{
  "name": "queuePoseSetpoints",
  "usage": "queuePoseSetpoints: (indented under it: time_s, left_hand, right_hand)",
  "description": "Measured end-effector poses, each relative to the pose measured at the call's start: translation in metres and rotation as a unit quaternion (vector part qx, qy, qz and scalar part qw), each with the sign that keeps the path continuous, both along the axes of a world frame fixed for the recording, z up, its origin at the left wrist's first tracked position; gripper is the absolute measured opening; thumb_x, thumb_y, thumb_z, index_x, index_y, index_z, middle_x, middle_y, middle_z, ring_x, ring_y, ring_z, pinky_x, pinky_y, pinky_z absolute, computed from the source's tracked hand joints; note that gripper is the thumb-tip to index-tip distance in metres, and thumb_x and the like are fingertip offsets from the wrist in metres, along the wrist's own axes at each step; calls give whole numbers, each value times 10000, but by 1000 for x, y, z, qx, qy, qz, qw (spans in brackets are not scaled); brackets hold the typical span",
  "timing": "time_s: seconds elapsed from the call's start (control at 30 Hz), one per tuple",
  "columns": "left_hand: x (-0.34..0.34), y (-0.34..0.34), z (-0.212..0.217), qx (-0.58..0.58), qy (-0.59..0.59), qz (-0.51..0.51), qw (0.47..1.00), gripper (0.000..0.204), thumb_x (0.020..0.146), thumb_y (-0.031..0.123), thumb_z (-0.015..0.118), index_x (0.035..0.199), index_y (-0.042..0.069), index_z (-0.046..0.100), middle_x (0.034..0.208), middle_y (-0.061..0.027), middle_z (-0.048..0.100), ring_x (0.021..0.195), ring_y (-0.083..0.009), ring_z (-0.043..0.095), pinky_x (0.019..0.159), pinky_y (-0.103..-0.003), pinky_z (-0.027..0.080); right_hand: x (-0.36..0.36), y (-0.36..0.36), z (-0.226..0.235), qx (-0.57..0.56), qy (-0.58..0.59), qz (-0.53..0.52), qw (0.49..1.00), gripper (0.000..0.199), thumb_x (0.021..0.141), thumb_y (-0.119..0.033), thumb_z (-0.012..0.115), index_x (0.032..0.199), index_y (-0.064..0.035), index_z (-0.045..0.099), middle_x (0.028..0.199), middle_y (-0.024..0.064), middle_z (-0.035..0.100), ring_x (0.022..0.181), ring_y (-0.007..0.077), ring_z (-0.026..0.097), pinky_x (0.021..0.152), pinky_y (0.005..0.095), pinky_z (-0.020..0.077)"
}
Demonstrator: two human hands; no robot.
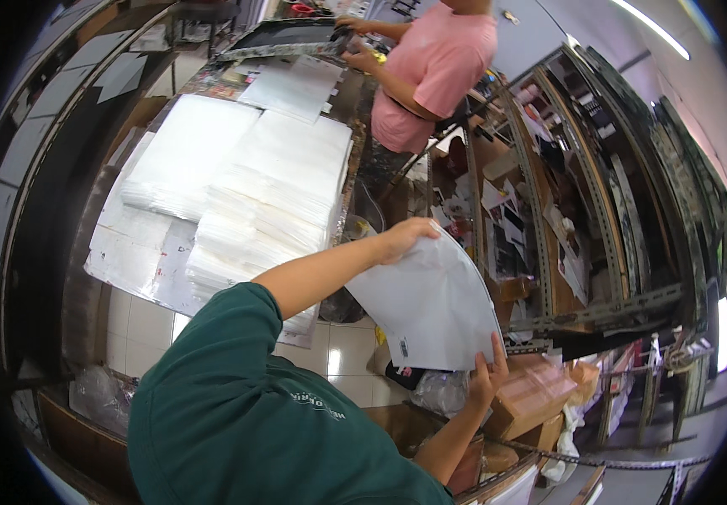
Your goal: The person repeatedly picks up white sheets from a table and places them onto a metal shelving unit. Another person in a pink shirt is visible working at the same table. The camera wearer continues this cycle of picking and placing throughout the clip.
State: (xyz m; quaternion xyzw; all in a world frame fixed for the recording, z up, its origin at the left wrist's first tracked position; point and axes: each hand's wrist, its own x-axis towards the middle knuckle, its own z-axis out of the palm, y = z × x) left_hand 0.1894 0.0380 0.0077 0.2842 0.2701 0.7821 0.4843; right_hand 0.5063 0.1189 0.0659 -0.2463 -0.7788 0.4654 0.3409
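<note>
My left hand (410, 240) grips the upper corner of a sheaf of white sheets (431, 303), with the fingers curled over its edge. My right hand (488, 370) pinches the lower right corner of the same sheaf. The sheaf hangs bowed between both hands, to the right of the table. A small dark printed mark shows near its lower left corner. Whether the sheets are paper or plastic, I cannot tell. Left of my hands, tall stacks of similar white sheets (267, 206) lie on the table (132, 252).
Across the table, a person in a pink shirt (448, 63) holds a dark framed screen (288, 38). A cluttered metal shelving rack (540, 194) stands at the right. Below it sits a brown cardboard box (532, 391). Another rack with pale sheets (23, 151) runs along the left.
</note>
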Motion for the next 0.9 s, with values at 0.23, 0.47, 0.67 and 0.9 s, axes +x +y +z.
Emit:
queuePoseSetpoints:
  time_s: [0.23, 0.47, 0.67, 0.9]
  left_hand:
    - [-4, -49, -8, -158, 88, 158, 971, 414, 807, 159, 613, 1169, 109, 419, 1144, -54, 543, 964, -128, 545, 807, -280, 415]
    - [-49, -117, -49, -186, -71, 194, 961, 379, 849, 265, 549, 1168, 107, 419, 1096, -108, 571, 989, -197, 562, 810, -325, 436]
    - [-78, -138, -78, -166, -182, 281, 927, 382, 843, 297, 523, 1146, 79, 441, 1140, -146, 518, 1062, -250, 496, 872, -358, 416]
    - [-174, -132, -75, -150, -272, 373, 874, 878, 725, 464, 657, 1358, 58, 204, 1301, -140, 308, 1158, -288, 377, 955, -424, 366]
  right_hand:
    - [11, 1, 2, 78, -32, -25, 996, 598, 708, 120, 422, 1301, 48, 403, 1307, 184, 441, 1189, 251, 432, 1008, 326, 305]
    - [19, -12, -5, 137, -125, -74, 980, 684, 651, 135, 377, 1328, 37, 365, 1320, 219, 432, 1213, 288, 426, 1012, 330, 307]
    - [27, -6, -16, 252, -174, -135, 942, 698, 641, 109, 382, 1333, 30, 353, 1348, 231, 394, 1256, 336, 383, 1043, 374, 275]
    - [17, -30, -9, 260, -163, -178, 935, 719, 637, 107, 369, 1349, 24, 327, 1363, 234, 369, 1267, 343, 365, 1044, 365, 272]
